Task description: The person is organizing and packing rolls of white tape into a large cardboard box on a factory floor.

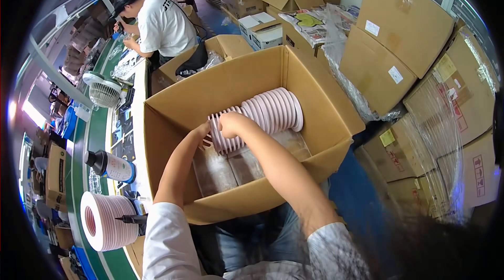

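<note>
Inside an open cardboard box (210, 88), a long row of white, pinkish-edged rings (270, 111) lies on its side against the far wall. My left hand (201, 135) grips the left end of the row, its fingers partly hidden against the rings. Just to its right, my right hand (231, 124) is closed over the top of the same end, fingers curled onto the ring edges. The rings at this end stand farther apart than those at the right. Beneath them are clear plastic-wrapped packs (215, 172) along the box bottom.
At left, a green conveyor bench (94, 138) carries another stack of white rings (107, 221), a dark-capped bottle (110, 167) and a small fan (103, 92). Large cartons (404, 22) pile up at right. Two people (165, 25) work farther along the bench.
</note>
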A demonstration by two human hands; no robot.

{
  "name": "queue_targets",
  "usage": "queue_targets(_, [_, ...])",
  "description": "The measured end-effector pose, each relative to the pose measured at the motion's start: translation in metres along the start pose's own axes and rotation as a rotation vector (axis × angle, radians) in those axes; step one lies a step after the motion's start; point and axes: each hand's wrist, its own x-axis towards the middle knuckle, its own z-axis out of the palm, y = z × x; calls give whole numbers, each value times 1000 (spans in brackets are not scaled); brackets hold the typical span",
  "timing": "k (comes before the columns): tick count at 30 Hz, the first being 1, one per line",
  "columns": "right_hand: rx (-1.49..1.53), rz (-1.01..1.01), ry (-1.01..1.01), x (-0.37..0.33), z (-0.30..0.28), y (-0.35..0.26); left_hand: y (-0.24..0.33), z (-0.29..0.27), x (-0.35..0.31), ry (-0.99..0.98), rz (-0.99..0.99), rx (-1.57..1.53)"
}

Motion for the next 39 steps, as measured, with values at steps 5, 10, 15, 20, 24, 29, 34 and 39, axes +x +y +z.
queue_targets(5, [-14, 11, 31, 5, 12, 15, -2, 11, -26, -29, 114, 54])
queue_targets(10, [102, -30, 87, 15, 27, 56, 19, -1, -94, -197, 243, 1])
queue_targets(15, [645, 293, -176, 31, 15, 23, 7, -30, -194, -11, 453, -26])
queue_targets(20, [1054, 386, -359, 21, 8, 10, -11, -19, -171, 3, 631, 38])
queue_targets(24, [1147, 356, -307, 10, 15, 6, -18, 13, -182, -82, 728, 64])
queue_targets(29, [1150, 302, -259, 6, 9, -2, -25, -11, -194, 305, 761, 72])
queue_targets(34, [1050, 246, -222, 2, 5, 14, -25, -13, -201, 612, 731, 247])
queue_targets(39, [1018, 146, -255, 11, 10, 4, -48, -20, -116, 717, 843, 104])
